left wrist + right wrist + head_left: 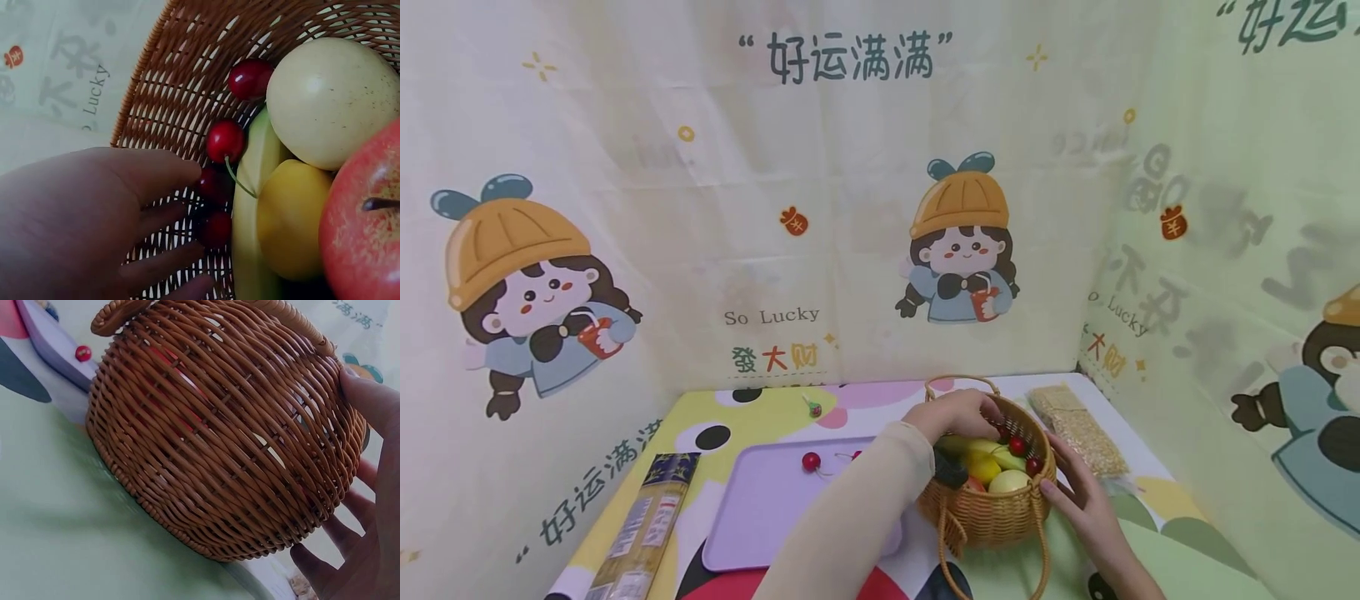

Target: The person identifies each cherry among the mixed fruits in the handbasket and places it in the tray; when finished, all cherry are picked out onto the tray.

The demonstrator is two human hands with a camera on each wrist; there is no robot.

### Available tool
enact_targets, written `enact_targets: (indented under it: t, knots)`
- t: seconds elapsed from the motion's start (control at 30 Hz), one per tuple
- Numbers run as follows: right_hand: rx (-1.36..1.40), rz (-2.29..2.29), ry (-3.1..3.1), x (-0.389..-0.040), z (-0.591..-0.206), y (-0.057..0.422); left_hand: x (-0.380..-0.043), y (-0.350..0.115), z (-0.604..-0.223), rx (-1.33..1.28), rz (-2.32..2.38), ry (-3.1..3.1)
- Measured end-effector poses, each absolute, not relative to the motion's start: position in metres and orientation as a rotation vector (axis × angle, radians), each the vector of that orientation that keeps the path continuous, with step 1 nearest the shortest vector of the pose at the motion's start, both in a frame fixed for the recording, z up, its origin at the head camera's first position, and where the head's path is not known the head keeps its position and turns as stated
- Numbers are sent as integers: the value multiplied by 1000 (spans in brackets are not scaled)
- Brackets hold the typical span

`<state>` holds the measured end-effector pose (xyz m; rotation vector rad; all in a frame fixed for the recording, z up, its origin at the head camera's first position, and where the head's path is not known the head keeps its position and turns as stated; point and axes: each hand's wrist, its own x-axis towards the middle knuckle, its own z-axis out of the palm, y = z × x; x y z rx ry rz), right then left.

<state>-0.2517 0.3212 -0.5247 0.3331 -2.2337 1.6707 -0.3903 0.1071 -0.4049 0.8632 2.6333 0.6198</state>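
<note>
A brown wicker basket (pixel 992 517) holds a banana (pixel 250 206), a yellow lemon-like fruit (pixel 294 219), a red apple (pixel 369 219), a pale round fruit (pixel 331 100) and several cherries (pixel 226 140). My left hand (pixel 962 412) reaches over the rim into it. The fingers are loosely extended along the inner wall, with a fingertip right at a dark cherry (pixel 214 185). From the right side, my right hand (pixel 1082 492) grips the basket's outer wall, thumb near the rim and fingers spread round the weave.
A purple tray (pixel 760 508) with a red cherry (pixel 811 462) on it lies left of the basket, partly behind my left sleeve. Further left is a long clear package (pixel 643 533). A bag of grains (pixel 1078 429) lies behind the right hand, and a small green-red item (pixel 813 408) at the back.
</note>
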Motion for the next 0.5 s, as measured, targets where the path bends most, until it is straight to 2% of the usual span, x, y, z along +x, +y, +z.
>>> enact_targets:
  t: [0.33, 0.5]
  knots:
    - [289, 1662, -2251, -251, -524, 317, -397, 106, -416, 862, 578, 2646]
    - [285, 1660, -2271, -250, -523, 318, -397, 107, -418, 961, 587, 2653]
